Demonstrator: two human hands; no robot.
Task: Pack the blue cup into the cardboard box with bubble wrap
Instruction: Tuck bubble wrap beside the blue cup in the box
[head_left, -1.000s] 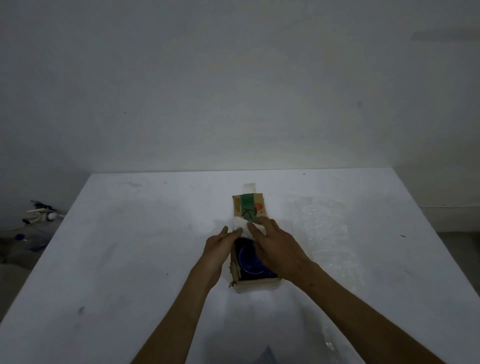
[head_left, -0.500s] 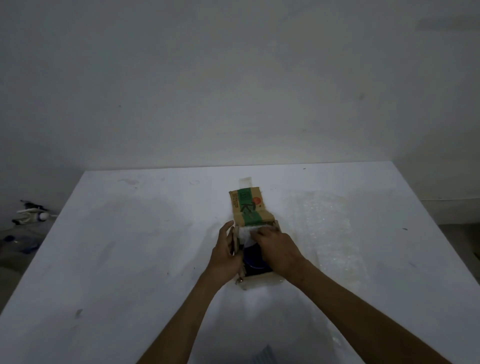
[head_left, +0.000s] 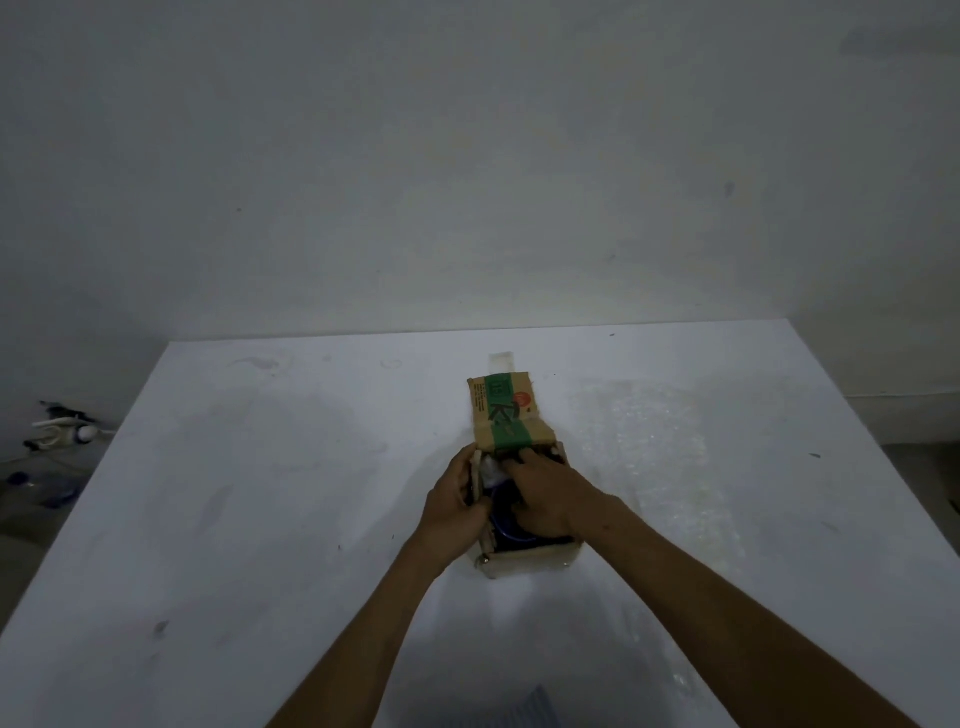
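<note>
A bare, dim grey wall stood behind a white table (head_left: 260, 519), and some small clutter (head_left: 62, 434) lay on the floor beyond the table's left edge.

In the head view, the small brown cardboard box (head_left: 530, 564) sat about midway between the table's left and right edges. Its far flap with a green printed band (head_left: 506, 415) was thrown back toward the far edge, so the opening stayed free for me. The dark blue cup (head_left: 506, 527) was already down inside the box, only partly visible under my right hand (head_left: 545, 493).

My left hand (head_left: 457, 506) gripped the box's left wall, fingers outside and thumb at the rim, I judge to stop the light box sliding while I worked. My right hand reached over the cup to a wad of whitish bubble wrap (head_left: 491, 467) at the far left corner of the box, probably tucking it beside the cup as padding. I cannot tell whether those fingers pinched the wrap or only pressed it.

A loose clear sheet of bubble wrap (head_left: 649, 467) lay flat toward the table's right edge, just beside the box and within easy reach.
</note>
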